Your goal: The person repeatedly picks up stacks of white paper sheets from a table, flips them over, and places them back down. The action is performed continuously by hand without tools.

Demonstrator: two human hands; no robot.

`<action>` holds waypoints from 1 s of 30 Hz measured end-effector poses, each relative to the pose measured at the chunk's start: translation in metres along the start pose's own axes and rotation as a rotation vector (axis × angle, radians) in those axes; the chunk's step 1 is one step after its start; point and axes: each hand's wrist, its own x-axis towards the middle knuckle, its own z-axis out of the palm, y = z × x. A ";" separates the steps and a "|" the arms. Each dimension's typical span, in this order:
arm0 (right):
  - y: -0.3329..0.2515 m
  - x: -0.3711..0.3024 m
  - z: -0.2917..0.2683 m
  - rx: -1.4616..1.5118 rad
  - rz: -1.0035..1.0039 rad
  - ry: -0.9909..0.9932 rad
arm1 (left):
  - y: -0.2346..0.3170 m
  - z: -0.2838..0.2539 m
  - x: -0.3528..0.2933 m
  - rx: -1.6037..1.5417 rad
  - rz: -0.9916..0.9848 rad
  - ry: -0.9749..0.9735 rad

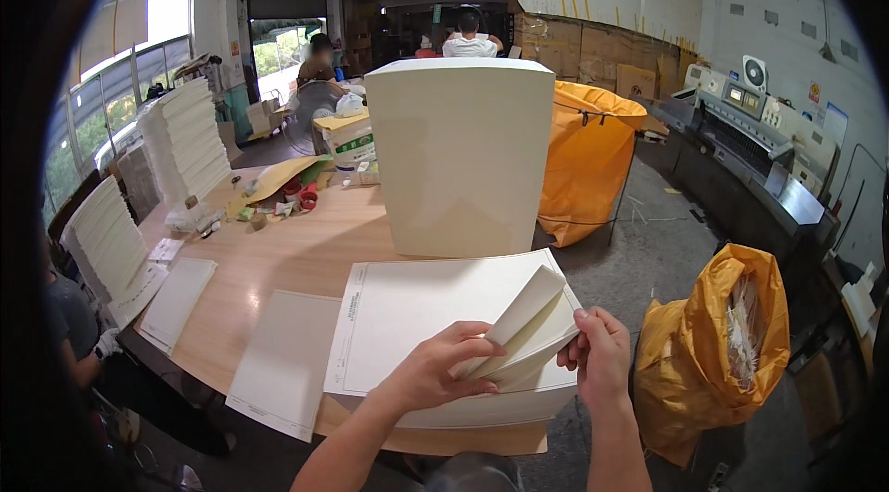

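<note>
A thick stack of white printed sheets (398, 316) lies in front of me at the table's near edge. Some sheets at its near right side are lifted and curled up as a bent bundle of paper (530, 353). My left hand (443, 364) is closed around the left side of this bundle, thumb below and fingers above. With thumb and fingers pinched, my right hand (597, 348) holds the bundle's right corner. Right behind the stack rises a tall block of white paper (468, 158). A thinner pile of sheets (285, 358) lies to the left.
Tall paper stacks (185, 145) stand at the table's left, near another person's gloved hand (108, 344). Tape rolls (307, 200) lie farther back. Orange sacks (593, 158) stand beyond and right of the table (278, 256). A large machine (741, 112) lines the right wall.
</note>
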 end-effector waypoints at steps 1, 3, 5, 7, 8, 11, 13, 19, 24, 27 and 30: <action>0.000 0.000 -0.002 -0.010 -0.010 -0.005 | -0.001 -0.001 0.000 -0.005 -0.001 0.003; -0.001 -0.001 -0.003 -0.068 -0.034 0.002 | 0.001 -0.002 0.001 -0.031 -0.006 0.007; -0.001 -0.003 0.000 -0.159 -0.063 0.028 | 0.004 -0.001 0.002 -0.053 -0.018 0.012; 0.006 -0.003 -0.001 -0.457 -0.166 0.088 | 0.007 -0.001 0.002 -0.070 -0.034 0.017; 0.008 -0.004 -0.001 -0.604 -0.216 0.119 | 0.007 0.001 0.003 -0.064 -0.013 0.043; 0.004 -0.003 0.005 -0.232 -0.110 0.066 | 0.003 0.002 0.003 0.001 0.057 0.045; -0.004 -0.001 0.002 -0.067 0.009 0.036 | -0.006 -0.002 0.001 0.089 0.114 -0.052; 0.006 -0.004 -0.003 -0.235 -0.201 0.118 | -0.003 0.000 0.000 -0.017 0.025 -0.015; 0.023 -0.044 -0.013 -1.077 -0.765 0.107 | 0.008 -0.002 0.003 -0.031 -0.024 0.004; 0.037 -0.054 -0.013 -1.261 -0.781 -0.284 | -0.005 0.005 -0.001 0.063 0.108 -0.006; 0.048 -0.054 -0.018 -1.240 -0.543 -0.466 | 0.016 0.008 0.002 0.439 0.298 -0.082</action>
